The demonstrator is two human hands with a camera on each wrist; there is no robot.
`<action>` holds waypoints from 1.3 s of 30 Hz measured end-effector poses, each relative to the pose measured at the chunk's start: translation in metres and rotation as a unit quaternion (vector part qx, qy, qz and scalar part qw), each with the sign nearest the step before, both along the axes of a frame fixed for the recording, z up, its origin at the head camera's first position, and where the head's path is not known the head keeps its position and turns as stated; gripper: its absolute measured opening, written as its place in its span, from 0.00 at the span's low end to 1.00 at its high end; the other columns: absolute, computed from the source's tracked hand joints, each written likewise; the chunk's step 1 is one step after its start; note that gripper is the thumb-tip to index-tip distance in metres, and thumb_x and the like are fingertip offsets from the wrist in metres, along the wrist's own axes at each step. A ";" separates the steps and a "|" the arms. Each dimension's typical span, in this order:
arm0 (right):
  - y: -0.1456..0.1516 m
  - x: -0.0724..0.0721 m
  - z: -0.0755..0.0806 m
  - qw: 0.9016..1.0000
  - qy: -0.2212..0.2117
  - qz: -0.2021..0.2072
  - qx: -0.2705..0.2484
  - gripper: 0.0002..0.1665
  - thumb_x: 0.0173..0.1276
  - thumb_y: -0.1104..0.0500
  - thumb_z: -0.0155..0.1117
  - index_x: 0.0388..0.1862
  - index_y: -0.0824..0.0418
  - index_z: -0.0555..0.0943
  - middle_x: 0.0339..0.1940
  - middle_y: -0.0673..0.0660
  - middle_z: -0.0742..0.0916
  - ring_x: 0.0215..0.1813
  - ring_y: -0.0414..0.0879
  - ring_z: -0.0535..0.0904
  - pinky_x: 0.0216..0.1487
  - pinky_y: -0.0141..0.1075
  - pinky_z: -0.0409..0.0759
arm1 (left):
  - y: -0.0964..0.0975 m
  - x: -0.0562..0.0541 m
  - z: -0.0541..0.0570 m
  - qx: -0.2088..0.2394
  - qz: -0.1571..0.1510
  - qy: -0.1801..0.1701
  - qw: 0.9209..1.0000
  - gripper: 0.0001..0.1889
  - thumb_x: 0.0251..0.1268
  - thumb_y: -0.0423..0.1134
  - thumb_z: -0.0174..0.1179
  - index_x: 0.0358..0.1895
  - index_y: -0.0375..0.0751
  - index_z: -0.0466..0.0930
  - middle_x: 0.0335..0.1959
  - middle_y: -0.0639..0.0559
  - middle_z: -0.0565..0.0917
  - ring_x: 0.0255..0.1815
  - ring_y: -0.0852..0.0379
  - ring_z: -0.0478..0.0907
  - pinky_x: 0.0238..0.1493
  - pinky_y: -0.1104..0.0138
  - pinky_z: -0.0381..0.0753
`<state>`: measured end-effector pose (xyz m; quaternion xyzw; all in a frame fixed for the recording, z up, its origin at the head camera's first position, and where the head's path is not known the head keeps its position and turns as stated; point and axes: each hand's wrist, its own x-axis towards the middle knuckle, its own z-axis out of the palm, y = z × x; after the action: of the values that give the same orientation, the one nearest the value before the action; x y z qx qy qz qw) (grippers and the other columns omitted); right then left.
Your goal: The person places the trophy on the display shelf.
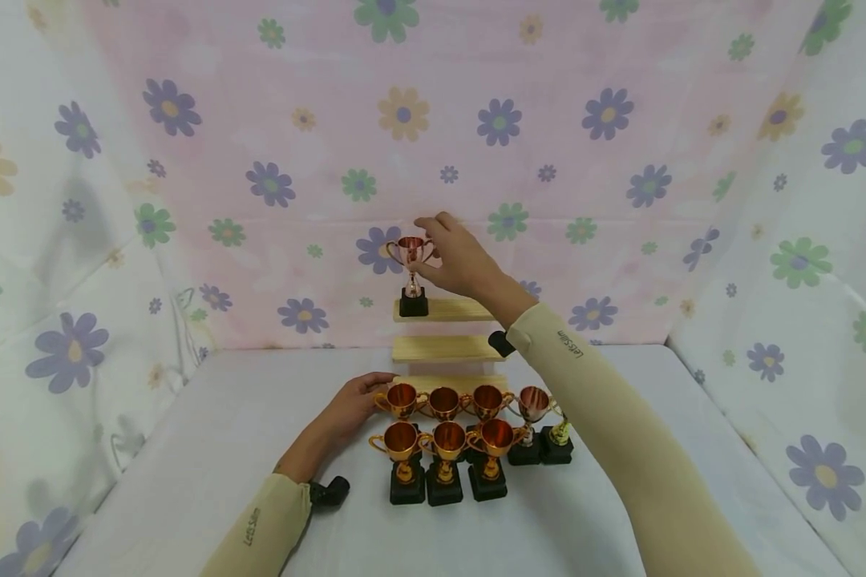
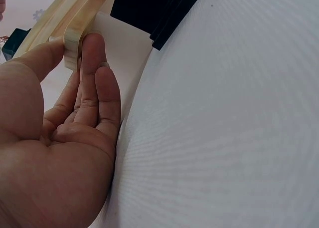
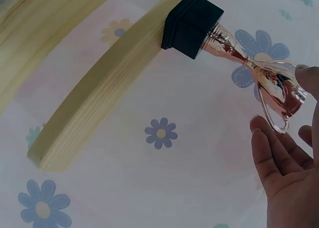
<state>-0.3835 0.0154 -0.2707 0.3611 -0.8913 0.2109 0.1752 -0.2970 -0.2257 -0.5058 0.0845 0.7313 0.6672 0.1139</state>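
A rose-gold trophy cup [image 1: 410, 255] with a black base stands at the left end of the top plank [image 1: 462, 310] of a wooden tiered shelf. Around its cup is my right hand [image 1: 462, 260], the thumb [image 3: 306, 78] at the cup and the other fingers extended loosely beside one handle. Low on the left, my left hand [image 1: 350, 409] grips the end of the bottom plank [image 2: 73, 43], thumb on one face and fingers on the other. Behind the front trophies, part of that plank is hidden.
In front of the shelf, several copper-coloured trophies [image 1: 447, 441] are grouped in rows on the white tablecloth [image 1: 317, 529]. A rose-gold trophy [image 1: 532, 405] and a gold one [image 1: 560, 434] stand at their right, the gold one partly behind my right sleeve. Flowered cloth [image 1: 447, 144] hangs behind.
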 end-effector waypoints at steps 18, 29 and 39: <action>0.065 0.024 -0.004 0.996 -0.037 -0.025 -0.083 0.44 0.73 0.50 0.73 0.81 0.63 0.66 0.68 0.65 0.75 0.55 0.60 0.83 0.59 0.52 0.82 | 0.001 0.002 0.000 -0.013 0.007 0.005 1.000 0.22 0.84 0.37 0.53 0.73 0.30 0.73 0.63 0.40 0.84 0.55 0.57 0.82 0.55 0.68 0.81; 0.106 0.051 -0.022 0.993 -0.014 -0.003 -0.117 0.40 0.73 0.54 0.73 0.78 0.64 0.69 0.66 0.67 0.77 0.54 0.60 0.83 0.58 0.56 0.83 | 0.000 0.002 0.000 -0.056 0.031 0.005 0.998 0.23 0.84 0.41 0.55 0.73 0.34 0.74 0.63 0.41 0.85 0.59 0.53 0.82 0.57 0.65 0.81; 0.129 0.077 -0.036 0.990 0.027 0.031 -0.138 0.36 0.72 0.59 0.74 0.76 0.64 0.73 0.66 0.65 0.79 0.54 0.58 0.84 0.57 0.56 0.83 | 0.001 0.004 0.001 -0.029 0.024 -0.007 0.999 0.23 0.84 0.40 0.55 0.73 0.32 0.74 0.64 0.40 0.84 0.60 0.54 0.82 0.57 0.66 0.81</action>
<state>-0.3069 0.1446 -0.3072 0.3665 -0.8369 0.3275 0.2409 -0.2935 -0.2246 -0.5048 0.0591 0.7514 0.6487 0.1055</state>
